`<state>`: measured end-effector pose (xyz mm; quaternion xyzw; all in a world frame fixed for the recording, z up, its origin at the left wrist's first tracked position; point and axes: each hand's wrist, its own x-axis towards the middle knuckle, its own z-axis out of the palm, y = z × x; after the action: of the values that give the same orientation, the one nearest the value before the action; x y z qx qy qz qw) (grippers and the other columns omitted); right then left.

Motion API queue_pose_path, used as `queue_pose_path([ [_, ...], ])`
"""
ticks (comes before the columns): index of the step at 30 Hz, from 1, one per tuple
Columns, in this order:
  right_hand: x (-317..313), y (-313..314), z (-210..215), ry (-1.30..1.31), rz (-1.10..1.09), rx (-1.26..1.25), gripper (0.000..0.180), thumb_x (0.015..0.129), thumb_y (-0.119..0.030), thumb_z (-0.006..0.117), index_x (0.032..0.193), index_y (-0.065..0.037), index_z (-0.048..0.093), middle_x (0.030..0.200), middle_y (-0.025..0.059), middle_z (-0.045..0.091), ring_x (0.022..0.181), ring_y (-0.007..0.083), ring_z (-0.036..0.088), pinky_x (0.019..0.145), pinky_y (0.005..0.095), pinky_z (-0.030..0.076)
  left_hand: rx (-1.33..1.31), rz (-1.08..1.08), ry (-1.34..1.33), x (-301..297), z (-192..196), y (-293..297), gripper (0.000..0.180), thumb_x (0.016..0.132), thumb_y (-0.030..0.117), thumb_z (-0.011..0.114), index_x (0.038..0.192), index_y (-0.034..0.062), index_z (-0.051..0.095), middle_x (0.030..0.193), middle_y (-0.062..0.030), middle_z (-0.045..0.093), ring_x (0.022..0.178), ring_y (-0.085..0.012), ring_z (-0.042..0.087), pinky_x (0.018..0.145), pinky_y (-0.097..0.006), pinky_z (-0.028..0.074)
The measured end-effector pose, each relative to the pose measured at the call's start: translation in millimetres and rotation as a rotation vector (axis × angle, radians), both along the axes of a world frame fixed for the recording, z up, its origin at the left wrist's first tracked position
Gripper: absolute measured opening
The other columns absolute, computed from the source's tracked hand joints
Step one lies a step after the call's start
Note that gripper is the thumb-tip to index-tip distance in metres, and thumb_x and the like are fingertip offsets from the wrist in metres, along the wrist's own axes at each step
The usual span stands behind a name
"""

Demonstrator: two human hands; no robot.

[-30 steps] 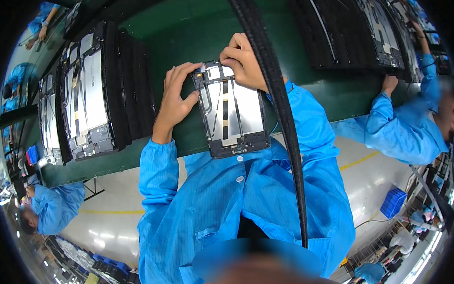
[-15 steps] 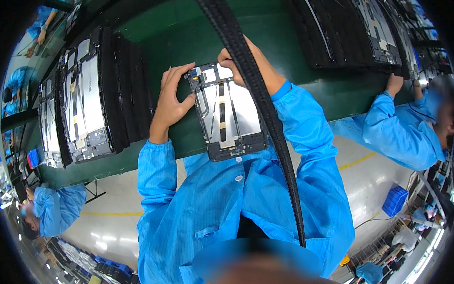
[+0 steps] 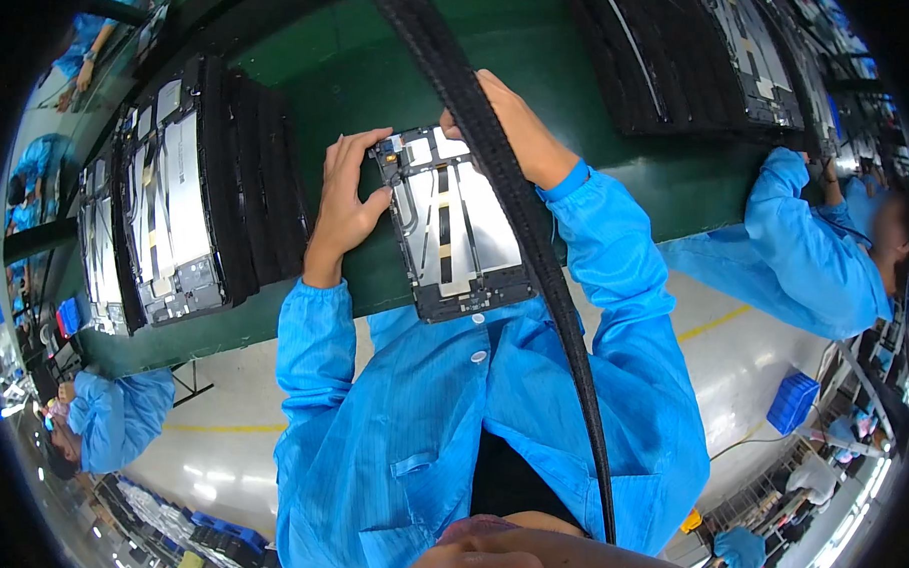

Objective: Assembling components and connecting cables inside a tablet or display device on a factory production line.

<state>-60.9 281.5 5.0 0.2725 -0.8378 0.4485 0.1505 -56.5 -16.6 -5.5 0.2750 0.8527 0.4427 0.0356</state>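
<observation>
An opened tablet [image 3: 479, 220], with silver battery plates, dark ribbon cables and a black frame, lies in front of me at the near edge of the green table. My left hand [image 3: 345, 202] grips its upper left edge, with the fingertips at the top corner and the thumb on the side. My right hand [image 3: 528, 136] is over the tablet's top end, fingers curled and a fingertip by the white patch there. A black braided strap [image 3: 485, 135] crosses in front of that hand and hides part of its fingers, so whether they pinch something small is unclear.
On the left of the green table [image 3: 381, 91], similar opened tablets [image 3: 172, 199] stand among black foam dividers [image 3: 263, 177]. Another such row [image 3: 672, 71] is at the far right. Beside it sits a co-worker in blue [image 3: 796, 246]. A blue crate [image 3: 793, 401] is on the floor.
My right hand has shifted slightly up and away from the tablet's top end, its index finger lifting. The left hand and tablet stay put. The co-worker's arm at right has moved.
</observation>
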Motion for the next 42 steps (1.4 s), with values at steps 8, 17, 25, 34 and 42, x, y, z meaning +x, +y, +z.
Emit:
queue_pose_path([
  [8, -1.1, 8.1, -1.9, 0.008, 0.051, 0.062, 0.005, 0.087, -0.005, 0.083, 0.091, -0.004, 0.08, 0.093, 0.0117, 0.059, 0.1, 0.0326, 0.06, 0.084, 0.0444, 0.053, 0.022, 0.185, 0.278, 27.8, 0.4, 16.6, 0.063, 0.084, 0.006, 0.076, 0.146, 0.0033, 0.066, 0.15, -0.0198, 0.064, 0.14, -0.0451, 0.056, 0.126, -0.054, 0.042],
  [17, 8.7, 4.7, 12.0, -0.11, 0.066, 0.04, 0.003, 0.087, -0.005, 0.078, 0.087, -0.002, 0.077, 0.091, 0.0127, 0.057, 0.096, 0.0328, 0.058, 0.081, 0.0439, 0.05, 0.006, 0.206, 0.24, 35.2, -9.9, 13.3, 0.034, 0.084, 0.006, 0.079, 0.117, 0.0034, 0.072, 0.146, -0.0177, 0.068, 0.133, -0.042, 0.061, 0.117, -0.051, 0.049],
  [25, 5.8, 4.0, 0.4, -0.151, 0.08, -0.072, 0.006, 0.089, -0.007, 0.078, 0.092, -0.001, 0.077, 0.092, 0.0139, 0.057, 0.095, 0.0331, 0.059, 0.081, 0.0443, 0.049, -0.002, 0.212, 0.223, 38.8, -8.2, 12.7, 0.023, 0.087, 0.011, 0.081, 0.109, 0.0045, 0.074, 0.148, -0.0192, 0.069, 0.136, -0.0408, 0.062, 0.119, -0.052, 0.047],
  [34, 2.6, 1.6, -4.5, -0.112, -0.007, -0.023, 0.012, 0.096, -0.014, 0.082, 0.099, -0.002, 0.08, 0.092, 0.0138, 0.056, 0.097, 0.0344, 0.061, 0.083, 0.0462, 0.051, 0.026, 0.236, 0.256, 41.4, -7.5, 13.3, 0.02, 0.084, 0.006, 0.082, 0.104, 0.0038, 0.077, 0.138, -0.0175, 0.075, 0.13, -0.04, 0.066, 0.116, -0.05, 0.05],
  [42, 0.1, -0.8, -9.6, -0.026, -0.038, 0.034, 0.013, 0.096, -0.015, 0.083, 0.097, -0.002, 0.079, 0.091, 0.0131, 0.058, 0.095, 0.0344, 0.061, 0.083, 0.0473, 0.053, -0.001, 0.224, 0.476, 45.9, -13.1, 11.9, 0.013, 0.082, 0.003, 0.086, 0.094, 0.0034, 0.083, 0.114, -0.0107, 0.083, 0.109, -0.0373, 0.076, 0.105, -0.053, 0.061],
])
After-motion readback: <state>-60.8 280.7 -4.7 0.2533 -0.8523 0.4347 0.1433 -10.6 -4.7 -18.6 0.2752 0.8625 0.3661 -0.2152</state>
